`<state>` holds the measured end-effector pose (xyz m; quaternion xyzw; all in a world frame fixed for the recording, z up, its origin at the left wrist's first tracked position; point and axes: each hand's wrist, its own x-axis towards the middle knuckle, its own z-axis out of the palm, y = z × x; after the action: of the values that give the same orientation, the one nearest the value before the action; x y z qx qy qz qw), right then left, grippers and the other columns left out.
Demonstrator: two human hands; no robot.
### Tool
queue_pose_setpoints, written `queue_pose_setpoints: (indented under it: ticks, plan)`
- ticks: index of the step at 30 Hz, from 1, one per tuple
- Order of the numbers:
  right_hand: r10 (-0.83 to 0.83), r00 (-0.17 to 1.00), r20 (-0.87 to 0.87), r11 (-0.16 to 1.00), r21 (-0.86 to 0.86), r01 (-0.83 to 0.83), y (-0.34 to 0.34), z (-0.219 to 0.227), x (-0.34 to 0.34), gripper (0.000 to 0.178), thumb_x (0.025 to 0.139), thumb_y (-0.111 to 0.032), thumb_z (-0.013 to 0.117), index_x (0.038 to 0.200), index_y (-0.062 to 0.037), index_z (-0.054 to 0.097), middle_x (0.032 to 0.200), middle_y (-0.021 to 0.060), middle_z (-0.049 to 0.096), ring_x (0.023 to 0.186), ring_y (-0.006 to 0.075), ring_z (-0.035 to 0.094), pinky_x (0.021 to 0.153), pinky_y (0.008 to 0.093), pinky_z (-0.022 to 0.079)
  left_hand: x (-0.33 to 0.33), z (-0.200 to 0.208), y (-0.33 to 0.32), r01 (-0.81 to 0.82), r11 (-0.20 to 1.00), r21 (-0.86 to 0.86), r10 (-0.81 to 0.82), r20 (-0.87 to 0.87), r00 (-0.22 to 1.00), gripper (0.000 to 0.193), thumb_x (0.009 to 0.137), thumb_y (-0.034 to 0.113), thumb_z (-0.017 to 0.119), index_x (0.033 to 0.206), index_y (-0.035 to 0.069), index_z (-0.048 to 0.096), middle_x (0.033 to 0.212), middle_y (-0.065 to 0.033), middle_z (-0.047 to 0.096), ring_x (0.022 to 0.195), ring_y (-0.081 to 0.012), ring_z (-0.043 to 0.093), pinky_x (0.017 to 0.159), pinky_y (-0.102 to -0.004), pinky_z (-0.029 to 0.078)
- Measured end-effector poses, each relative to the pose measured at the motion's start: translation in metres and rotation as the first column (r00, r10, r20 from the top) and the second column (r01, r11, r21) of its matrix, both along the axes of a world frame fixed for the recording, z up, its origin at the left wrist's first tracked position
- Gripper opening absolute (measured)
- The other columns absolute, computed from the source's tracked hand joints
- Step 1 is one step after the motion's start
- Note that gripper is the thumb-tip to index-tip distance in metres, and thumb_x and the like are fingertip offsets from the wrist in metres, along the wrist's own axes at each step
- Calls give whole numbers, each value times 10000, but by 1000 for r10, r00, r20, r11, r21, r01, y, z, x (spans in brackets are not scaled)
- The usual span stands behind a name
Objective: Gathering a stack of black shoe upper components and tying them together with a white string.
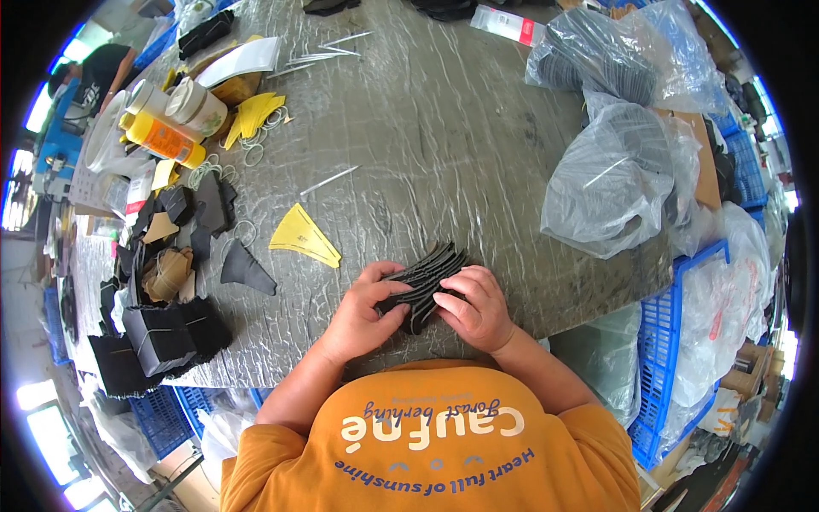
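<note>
Between my two hands is a stack of black cut pieces (420, 283), thin and slightly curved, standing on edge at the near side of the table. My left hand (367, 312) grips the stack's left end, thumb and fingers closed on it. On the right end, my right hand (474, 305) has its fingers bent round the pieces. Just beyond my left hand lies a yellow fan-shaped pattern piece (304, 236) with lines marked on it. A single black piece of similar outline (247, 268) rests left of it. A thin silver pen-like stick (329, 180) lies farther off.
Bundled black pieces (162, 337) and scraps crowd the table's left edge. Behind them stand an orange bottle (166, 138), white jars (196, 107) and yellow pieces (254, 116). Plastic bags (607, 183) cover the right side, above a blue crate (661, 358). Another person (98, 77) is at far left.
</note>
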<state>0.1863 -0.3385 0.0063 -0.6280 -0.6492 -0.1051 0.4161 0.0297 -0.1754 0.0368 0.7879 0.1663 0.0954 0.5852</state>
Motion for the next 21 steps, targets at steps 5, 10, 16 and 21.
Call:
queue_pose_setpoints:
  ticks: [5, 10, 16, 21]
  plan:
    - [-32, 999, 5, 998, -46, 32, -1, 0, 3, 505, 655, -62, 751, 1129, -102, 579, 1183, 130, 553, 1039, 298, 559, 910, 438, 466, 4, 4, 4, 59, 998, 9, -59, -2, 998, 339, 744, -17, 697, 1078, 30, 657, 1223, -176, 528, 1128, -324, 558, 941, -359, 463]
    - [-33, 990, -140, 969, -247, -3, 8, 20, 9, 702, 625, -92, 778, 1275, -86, 512, 1344, 159, 493, 1226, 347, 498, 1073, 502, 337, 4, 2, 2, 70, 998, -10, -68, 87, 994, 604, 719, -23, 735, 1290, 62, 555, 1238, -161, 528, 1126, -302, 560, 949, -348, 467]
    - [56, 986, -159, 853, -505, -130, 19, 31, 18, 824, 600, -185, 826, 1337, -106, 467, 1207, 85, 544, 1161, 281, 516, 1114, 559, 216, 0, -4, -7, -15, 946, -325, 52, 107, 993, 967, 761, 130, 785, 1513, 63, 181, 1372, -147, 439, 1220, -261, 495, 1033, -355, 410]
    - [-207, 977, -54, 829, -539, 146, 21, 31, -1, 966, 522, -286, 880, 1354, -112, 421, 1190, 76, 531, 1145, 276, 512, 1075, 560, 254, 0, -33, -3, 44, 932, -359, 38, 220, 975, 1165, 753, 593, 713, 1502, -34, 78, 1485, -221, 289, 1378, -310, 306, 1148, -414, 210]
